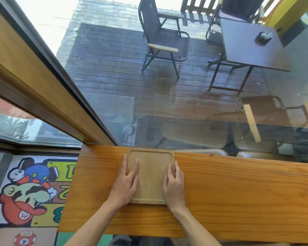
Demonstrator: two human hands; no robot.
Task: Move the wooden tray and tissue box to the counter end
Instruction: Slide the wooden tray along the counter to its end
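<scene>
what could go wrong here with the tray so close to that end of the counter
1. The tray lies near the counter's left end and touches its far edge at the glass; a push further left or forward could tip it off.
2. The left hand and right hand rest flat on the tray's sides with no closed grip, so it may slide unevenly or twist.
3. No tissue box is in view, so that half of the task may be missed.

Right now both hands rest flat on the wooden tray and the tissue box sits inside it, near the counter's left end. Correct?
Not quite. The head view shows the wooden tray empty; no tissue box is visible. The left hand and right hand do rest on it, near the counter's left end.
</scene>
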